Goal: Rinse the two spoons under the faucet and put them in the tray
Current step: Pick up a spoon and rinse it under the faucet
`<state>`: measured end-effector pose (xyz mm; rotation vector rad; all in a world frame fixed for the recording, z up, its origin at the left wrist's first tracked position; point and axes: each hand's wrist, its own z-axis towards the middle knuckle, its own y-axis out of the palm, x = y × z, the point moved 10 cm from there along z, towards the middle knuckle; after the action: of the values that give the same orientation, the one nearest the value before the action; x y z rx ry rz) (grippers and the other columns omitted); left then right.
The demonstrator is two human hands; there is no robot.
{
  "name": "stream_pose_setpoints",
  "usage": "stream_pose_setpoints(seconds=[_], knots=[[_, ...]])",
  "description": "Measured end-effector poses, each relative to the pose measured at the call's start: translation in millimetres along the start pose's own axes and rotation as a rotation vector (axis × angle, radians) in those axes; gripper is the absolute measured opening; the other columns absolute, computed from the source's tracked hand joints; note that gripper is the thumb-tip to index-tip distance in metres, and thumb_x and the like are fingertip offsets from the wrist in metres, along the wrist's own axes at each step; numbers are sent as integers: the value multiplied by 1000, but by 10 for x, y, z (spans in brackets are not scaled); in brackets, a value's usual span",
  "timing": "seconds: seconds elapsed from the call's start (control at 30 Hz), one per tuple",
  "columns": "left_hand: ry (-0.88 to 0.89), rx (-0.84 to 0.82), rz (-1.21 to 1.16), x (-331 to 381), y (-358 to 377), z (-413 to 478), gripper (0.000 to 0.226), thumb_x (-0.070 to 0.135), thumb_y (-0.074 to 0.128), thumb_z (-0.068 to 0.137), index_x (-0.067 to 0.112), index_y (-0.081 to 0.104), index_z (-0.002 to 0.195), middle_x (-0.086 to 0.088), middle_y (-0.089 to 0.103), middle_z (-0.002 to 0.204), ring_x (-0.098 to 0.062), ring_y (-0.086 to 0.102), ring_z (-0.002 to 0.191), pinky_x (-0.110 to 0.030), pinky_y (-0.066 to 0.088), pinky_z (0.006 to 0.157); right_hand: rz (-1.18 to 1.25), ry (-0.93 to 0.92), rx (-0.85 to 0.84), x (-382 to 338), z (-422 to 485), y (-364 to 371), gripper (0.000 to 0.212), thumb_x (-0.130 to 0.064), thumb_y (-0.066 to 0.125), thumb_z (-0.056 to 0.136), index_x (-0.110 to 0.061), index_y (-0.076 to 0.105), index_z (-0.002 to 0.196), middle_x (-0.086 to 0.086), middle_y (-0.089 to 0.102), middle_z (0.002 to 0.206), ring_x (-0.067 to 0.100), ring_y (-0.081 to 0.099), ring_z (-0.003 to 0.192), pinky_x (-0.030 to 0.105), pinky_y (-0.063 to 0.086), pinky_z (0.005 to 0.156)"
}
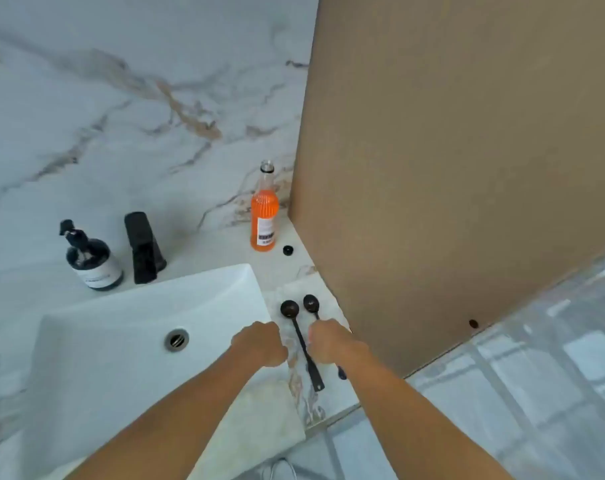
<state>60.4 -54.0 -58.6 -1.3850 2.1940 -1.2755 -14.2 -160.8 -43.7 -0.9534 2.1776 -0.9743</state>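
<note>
Two black spoons lie side by side on a pale marble-patterned tray (295,288) to the right of the white sink (121,358). The left spoon (302,344) lies free between my hands, bowl pointing away from me. The right spoon (310,303) shows its bowl and a handle tip below my wrist; the rest is hidden. My right hand (332,341) is curled over its handle. My left hand (261,344) is a closed fist at the tray's left edge, off the spoons. The black faucet (143,249) stands behind the sink, and no water is visible.
A dark soap pump bottle (91,263) stands left of the faucet. An open orange drink bottle (264,216) and its black cap (287,250) sit behind the tray. A brown panel (450,168) walls off the right side. A pale cloth (266,420) hangs over the counter's front edge.
</note>
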Motion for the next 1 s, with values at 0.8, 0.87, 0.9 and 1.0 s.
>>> stream_pose_setpoints(seconds=[0.8, 0.87, 0.9, 1.0], knots=[[-329, 10, -925, -105, 642, 742, 25, 23, 61, 89, 8, 72, 71, -2, 60, 57, -17, 46, 44, -18, 35, 38, 517, -51, -84, 182, 683, 713, 16, -21, 56, 95, -27, 49, 82, -13, 51, 72, -1, 48, 62, 12, 38, 56], [-306, -14, -1022, -183, 613, 692, 25, 22, 62, 90, 9, 71, 70, -4, 62, 60, -18, 45, 46, -18, 30, 35, 564, -32, -107, 101, 649, 713, 26, -21, 55, 96, -30, 47, 72, -14, 50, 68, 0, 47, 60, 12, 37, 56], [-293, -29, -1075, -238, 583, 665, 25, 20, 62, 90, 9, 70, 69, -4, 62, 62, -17, 45, 46, -18, 28, 36, 600, -23, -125, 48, 626, 717, 22, -21, 54, 96, -26, 51, 75, -12, 54, 68, 1, 50, 61, 15, 40, 59], [-250, -65, -1177, -481, 456, 561, 24, 16, 62, 91, 8, 67, 69, -3, 62, 62, -14, 42, 43, -19, 23, 39, 775, -7, -181, -207, 517, 692, 11, -16, 50, 97, -6, 53, 95, 0, 68, 70, 13, 60, 64, 29, 49, 68]])
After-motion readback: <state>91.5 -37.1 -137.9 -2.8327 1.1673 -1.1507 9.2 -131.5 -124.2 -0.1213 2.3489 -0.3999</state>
